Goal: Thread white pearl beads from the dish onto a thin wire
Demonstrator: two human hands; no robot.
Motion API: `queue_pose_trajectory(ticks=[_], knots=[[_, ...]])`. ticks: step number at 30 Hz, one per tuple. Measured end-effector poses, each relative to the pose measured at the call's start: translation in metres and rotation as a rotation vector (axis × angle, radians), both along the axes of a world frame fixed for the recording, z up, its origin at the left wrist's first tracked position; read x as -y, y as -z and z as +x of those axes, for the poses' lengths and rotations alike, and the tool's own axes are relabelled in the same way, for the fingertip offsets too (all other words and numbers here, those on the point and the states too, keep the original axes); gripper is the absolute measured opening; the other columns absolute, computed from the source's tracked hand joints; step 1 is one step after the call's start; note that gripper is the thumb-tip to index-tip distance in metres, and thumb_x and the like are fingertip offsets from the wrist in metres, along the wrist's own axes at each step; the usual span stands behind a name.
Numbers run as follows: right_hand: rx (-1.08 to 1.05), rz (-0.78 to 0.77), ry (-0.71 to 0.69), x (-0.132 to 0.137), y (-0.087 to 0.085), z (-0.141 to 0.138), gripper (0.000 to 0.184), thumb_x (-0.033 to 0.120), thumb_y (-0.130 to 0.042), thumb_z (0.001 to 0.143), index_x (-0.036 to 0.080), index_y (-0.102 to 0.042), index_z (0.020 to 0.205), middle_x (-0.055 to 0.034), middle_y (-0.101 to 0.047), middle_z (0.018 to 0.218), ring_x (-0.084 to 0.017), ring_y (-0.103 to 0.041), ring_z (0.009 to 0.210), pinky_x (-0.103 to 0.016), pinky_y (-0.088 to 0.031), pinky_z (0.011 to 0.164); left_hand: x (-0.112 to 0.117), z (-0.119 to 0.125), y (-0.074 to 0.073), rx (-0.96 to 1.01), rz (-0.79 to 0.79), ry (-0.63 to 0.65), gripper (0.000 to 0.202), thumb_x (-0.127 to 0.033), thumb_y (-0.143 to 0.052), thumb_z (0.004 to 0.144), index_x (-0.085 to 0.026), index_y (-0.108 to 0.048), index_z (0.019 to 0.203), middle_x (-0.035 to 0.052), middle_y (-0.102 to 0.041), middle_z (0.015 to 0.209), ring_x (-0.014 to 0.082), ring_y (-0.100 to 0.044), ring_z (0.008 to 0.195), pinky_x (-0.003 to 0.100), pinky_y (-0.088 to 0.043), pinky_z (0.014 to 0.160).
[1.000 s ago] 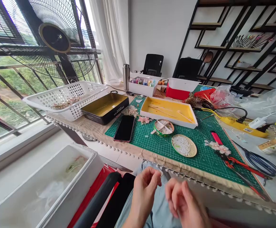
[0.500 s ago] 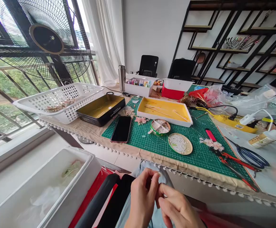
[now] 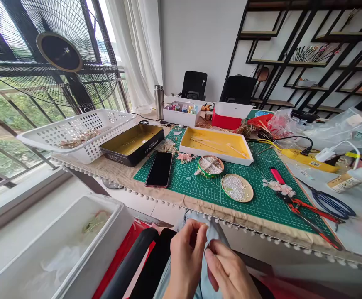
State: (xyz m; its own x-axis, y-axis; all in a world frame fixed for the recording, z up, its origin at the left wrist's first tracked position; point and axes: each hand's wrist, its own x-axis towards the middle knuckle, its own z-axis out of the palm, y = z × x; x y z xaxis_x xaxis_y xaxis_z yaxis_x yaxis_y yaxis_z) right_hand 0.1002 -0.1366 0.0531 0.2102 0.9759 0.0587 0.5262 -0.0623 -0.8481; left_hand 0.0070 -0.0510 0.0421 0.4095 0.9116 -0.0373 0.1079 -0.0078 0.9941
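Observation:
Over the lap, below the table's front edge, my left hand [image 3: 187,251] is closed in a pinch with its fingertips up. A tiny pale tip shows at those fingertips. Just to its right, my right hand [image 3: 229,265] is closed too, thumb pressed against the index finger. A thin pale thread ran between the two pinches half a second ago; now it is too fine to follow. The nearest things on the table are a round dish of white beads [image 3: 248,194] and a green divided bead box [image 3: 210,173].
On the green cutting mat [image 3: 187,195] lie a phone [image 3: 159,169], a yellow-bottomed white tray [image 3: 246,161], pink flowers [image 3: 282,189] and red-handled pliers [image 3: 314,209]. Blue scissors [image 3: 333,203] lie to the right. A white foam box [image 3: 123,209] stands low at left.
My hands have drawn slightly apart, and my right hand has turned and sunk a little. The pale thread and the small bright spot at the right fingers no longer show clearly.

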Motion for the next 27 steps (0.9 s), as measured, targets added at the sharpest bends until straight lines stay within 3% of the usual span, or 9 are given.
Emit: queue_pose_trajectory(ticks=[10, 18, 22, 27], knots=[[-0.143, -0.08, -0.037, -0.0001, -0.0011, -0.0061, 0.05, 0.039, -0.028, 0.103, 0.021, -0.042, 0.059, 0.0021, -0.045, 0.07, -0.008, -0.05, 0.062, -0.018, -0.039, 0.064, -0.0037, -0.0021, 0.0001, -0.017, -0.01, 0.022, 0.034, -0.048, -0.052, 0.09, -0.018, -0.059, 0.077, -0.004, -0.048, 0.06, 0.01, -0.04, 0.055, 0.019, -0.033, 0.053], [-0.218, -0.099, -0.033, -0.0045, -0.0022, -0.0032, 0.054, 0.041, -0.028, 0.102, 0.021, -0.04, 0.053, 0.0015, -0.046, 0.067, -0.01, -0.052, 0.064, -0.02, -0.04, 0.069, -0.003, -0.003, 0.003, -0.041, 0.065, 0.02, 0.033, -0.046, -0.051, 0.093, -0.018, -0.061, 0.078, -0.0031, -0.054, 0.062, 0.0098, -0.046, 0.056, 0.018, -0.037, 0.054], [-0.276, -0.111, -0.009, -0.0043, -0.0063, -0.0042, 0.056, 0.045, -0.028, 0.101, 0.021, -0.038, 0.052, 0.0011, -0.046, 0.065, -0.012, -0.051, 0.063, -0.022, -0.04, 0.07, -0.0015, -0.004, 0.0056, -0.087, 0.233, -0.022, 0.025, -0.037, -0.05, 0.095, -0.019, -0.064, 0.084, -0.0032, -0.059, 0.063, 0.0091, -0.051, 0.054, 0.017, -0.039, 0.053], [-0.394, -0.138, 0.039, -0.0028, -0.0101, -0.0075, 0.057, 0.052, -0.035, 0.098, 0.021, -0.038, 0.051, 0.002, -0.043, 0.058, -0.013, -0.046, 0.06, -0.024, -0.04, 0.068, -0.0047, -0.0064, 0.0081, -0.092, 0.694, -0.027, 0.011, -0.014, -0.052, 0.093, -0.018, -0.062, 0.094, -0.0006, -0.065, 0.072, 0.0089, -0.059, 0.058, 0.016, -0.044, 0.057]])
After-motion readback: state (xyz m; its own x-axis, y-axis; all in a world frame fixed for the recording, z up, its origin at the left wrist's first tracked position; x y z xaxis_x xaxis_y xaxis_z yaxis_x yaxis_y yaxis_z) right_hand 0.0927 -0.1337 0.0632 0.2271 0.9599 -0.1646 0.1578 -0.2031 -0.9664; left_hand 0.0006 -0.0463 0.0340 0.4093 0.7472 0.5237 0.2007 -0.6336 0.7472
